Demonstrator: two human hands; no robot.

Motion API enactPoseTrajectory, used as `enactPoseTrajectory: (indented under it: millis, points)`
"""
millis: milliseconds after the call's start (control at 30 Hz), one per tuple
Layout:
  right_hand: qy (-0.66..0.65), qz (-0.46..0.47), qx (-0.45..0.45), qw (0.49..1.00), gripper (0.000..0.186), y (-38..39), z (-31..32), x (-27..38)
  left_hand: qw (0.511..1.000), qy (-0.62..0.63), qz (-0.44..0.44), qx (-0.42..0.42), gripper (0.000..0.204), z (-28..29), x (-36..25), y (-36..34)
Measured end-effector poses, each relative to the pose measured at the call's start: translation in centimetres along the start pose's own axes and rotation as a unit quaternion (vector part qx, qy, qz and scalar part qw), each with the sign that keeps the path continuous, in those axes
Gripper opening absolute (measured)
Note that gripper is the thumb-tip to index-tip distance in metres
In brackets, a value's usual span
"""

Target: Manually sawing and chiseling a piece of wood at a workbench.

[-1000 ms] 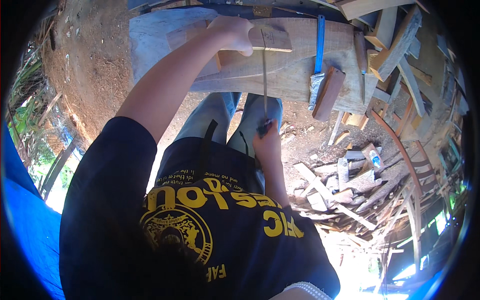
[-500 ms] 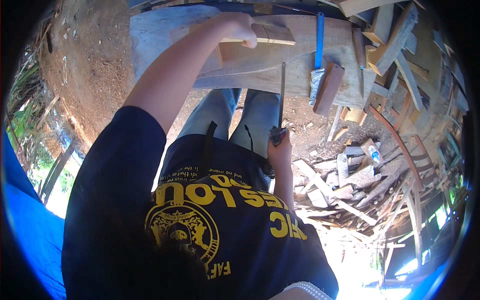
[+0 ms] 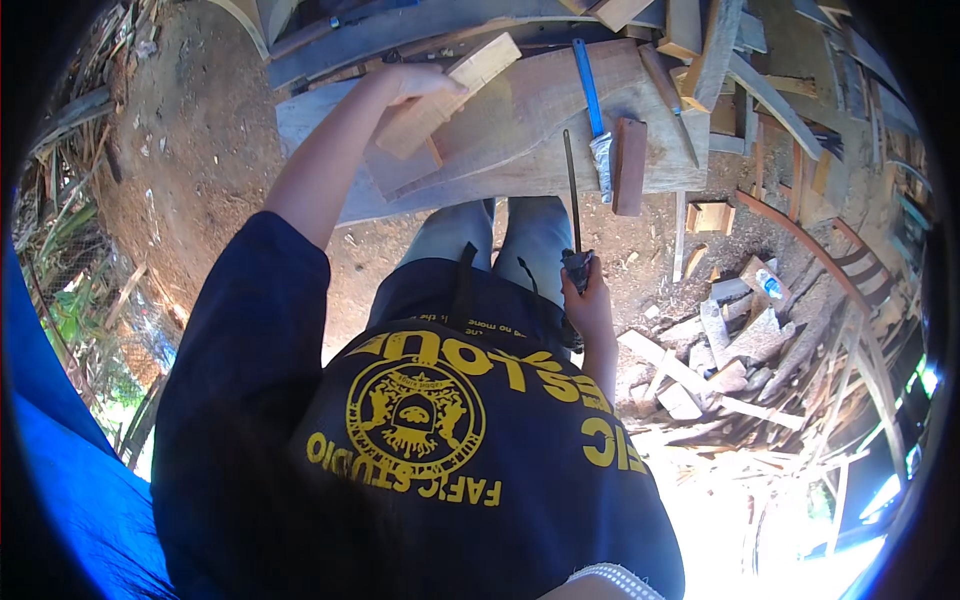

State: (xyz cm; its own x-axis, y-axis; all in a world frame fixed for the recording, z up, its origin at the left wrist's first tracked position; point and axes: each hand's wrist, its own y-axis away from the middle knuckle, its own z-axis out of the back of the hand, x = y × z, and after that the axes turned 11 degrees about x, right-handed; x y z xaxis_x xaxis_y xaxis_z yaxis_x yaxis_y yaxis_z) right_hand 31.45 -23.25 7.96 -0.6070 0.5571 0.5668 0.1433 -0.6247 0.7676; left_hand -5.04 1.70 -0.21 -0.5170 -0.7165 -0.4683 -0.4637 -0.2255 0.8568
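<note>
My left hand is closed on a pale wooden block, held tilted over the far left part of the wooden bench. My right hand, low beside my right thigh, grips the dark wrapped handle of a tool with a long thin blade. That blade points away from me toward the bench's near edge; its exact kind cannot be made out. On the bench's right side lie a blue tool with a wrapped grip, a reddish-brown wooden block and a wooden-handled chisel-like tool.
Timber offcuts crowd the far right of the bench. A heap of scrap wood covers the ground at my right, near a curved reddish wooden frame. Bare earth stretches to the left; a blue sheet hangs nearer me.
The pale block has turned from lying nearly crosswise to a steep slant, its right end swung away from me. My right hand still holds the long-bladed tool. The whole view has shifted.
</note>
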Motion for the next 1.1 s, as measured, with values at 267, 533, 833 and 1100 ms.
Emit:
enactPoseTrajectory:
  millis: [267,533,833,1100]
  points:
    - [0.010,-0.013,-0.034,0.999,0.036,0.7,0.8,2.4,0.993,-0.114,0.042,0.002,0.043,-3.0,-0.8,0.9]
    - [0.052,-0.001,-0.046,0.998,0.032,1.1,2.6,3.9,0.993,0.026,-0.046,0.109,0.045,-4.6,-0.9,3.0]
    - [0.123,0.026,-0.035,0.991,0.035,2.0,2.4,3.7,0.960,0.172,-0.132,0.175,0.042,-7.9,-2.0,10.7]
    - [0.101,0.114,-0.221,0.963,0.045,-1.4,0.8,3.5,0.952,0.083,-0.290,0.056,0.041,-11.1,-3.3,14.3]
